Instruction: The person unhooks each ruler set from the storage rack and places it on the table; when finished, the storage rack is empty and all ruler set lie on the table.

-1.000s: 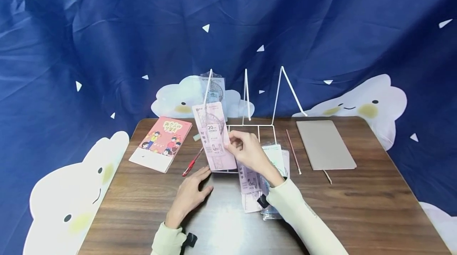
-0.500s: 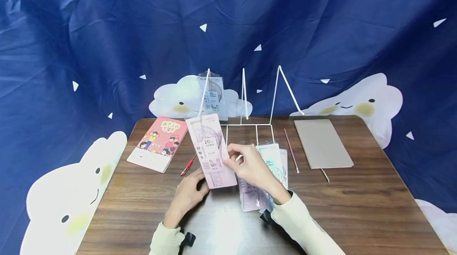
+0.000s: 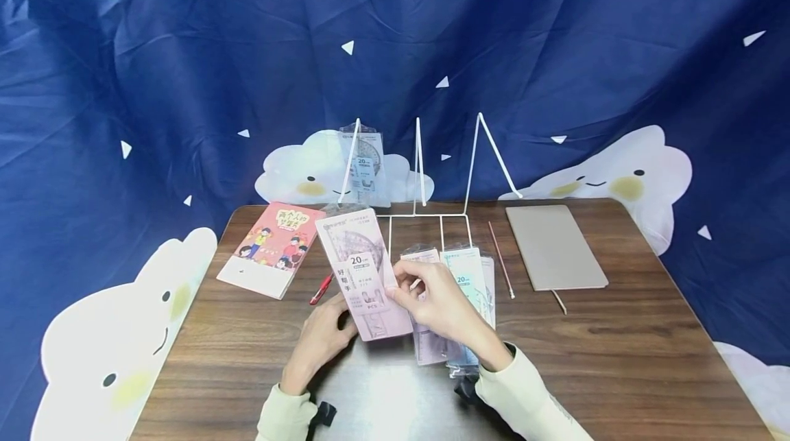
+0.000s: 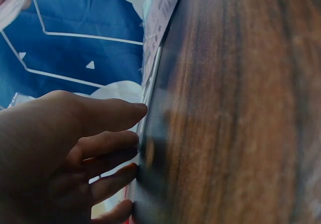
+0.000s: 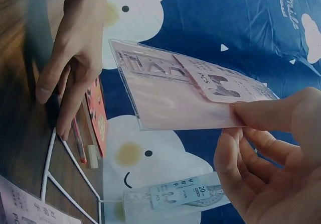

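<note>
My right hand (image 3: 435,293) pinches the right edge of a pink ruler-set packet (image 3: 364,273) between thumb and fingers. The right wrist view shows the packet (image 5: 170,96) tilted, in its clear sleeve, above the table. Low at the table, my left hand (image 3: 319,339) has its fingers loosely bent by the front of a white wire rack (image 3: 426,215); in the right wrist view the fingertips reach a bar of the rack's base. A blue ruler-set packet (image 3: 368,173) hangs at the rack's left hook. Part of the rack's base is hidden behind the pink packet.
Beneath my right forearm lie more packets, a pink one (image 3: 432,348) and a pale green one (image 3: 463,266). A red book (image 3: 274,242) and a red pen (image 3: 321,289) are to the left. A pencil (image 3: 501,259) and a grey notebook (image 3: 555,247) lie to the right.
My right hand has brought the pink packet down and nearer to me, away from the left hook. The left hand stays almost where it was.
</note>
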The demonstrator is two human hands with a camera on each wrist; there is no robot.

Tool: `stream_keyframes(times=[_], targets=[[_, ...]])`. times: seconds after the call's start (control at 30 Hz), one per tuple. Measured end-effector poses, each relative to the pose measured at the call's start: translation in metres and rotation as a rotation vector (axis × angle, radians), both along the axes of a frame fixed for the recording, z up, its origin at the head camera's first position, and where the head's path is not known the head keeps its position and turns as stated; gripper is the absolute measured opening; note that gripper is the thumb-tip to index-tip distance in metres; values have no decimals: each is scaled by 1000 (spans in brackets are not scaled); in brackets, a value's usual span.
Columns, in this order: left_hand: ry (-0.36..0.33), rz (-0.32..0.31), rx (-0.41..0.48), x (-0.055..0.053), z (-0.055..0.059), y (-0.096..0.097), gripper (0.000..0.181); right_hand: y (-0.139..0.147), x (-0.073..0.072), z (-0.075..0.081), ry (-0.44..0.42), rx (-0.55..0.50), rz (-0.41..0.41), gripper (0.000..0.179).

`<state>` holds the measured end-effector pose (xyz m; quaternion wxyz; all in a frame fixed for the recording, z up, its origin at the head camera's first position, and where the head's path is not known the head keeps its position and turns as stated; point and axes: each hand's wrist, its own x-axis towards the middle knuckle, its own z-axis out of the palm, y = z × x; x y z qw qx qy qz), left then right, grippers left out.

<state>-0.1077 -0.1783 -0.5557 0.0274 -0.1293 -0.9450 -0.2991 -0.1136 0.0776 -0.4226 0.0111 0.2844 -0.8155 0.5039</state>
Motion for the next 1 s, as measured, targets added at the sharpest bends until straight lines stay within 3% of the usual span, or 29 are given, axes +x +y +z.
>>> stream_keyframes(times=[0.23,0.47,0.67,0.8,1.0], targets=[[-20,-20,-6,-2,1,-1,50,15,17,-10,-40,-15,-31,15],[25,-67,-1,-2,-2,-2,59,43,24,-43,-116,24,-119,9],[16,-64,4,-1,-3,-2,58,61,29,-69,-236,79,-186,12],[19,-65,3,-1,-3,-1,58,66,28,-79,-268,101,-226,14],[6,-60,0,-1,-3,-2,58,68,27,-89,-243,265,-312,23]])
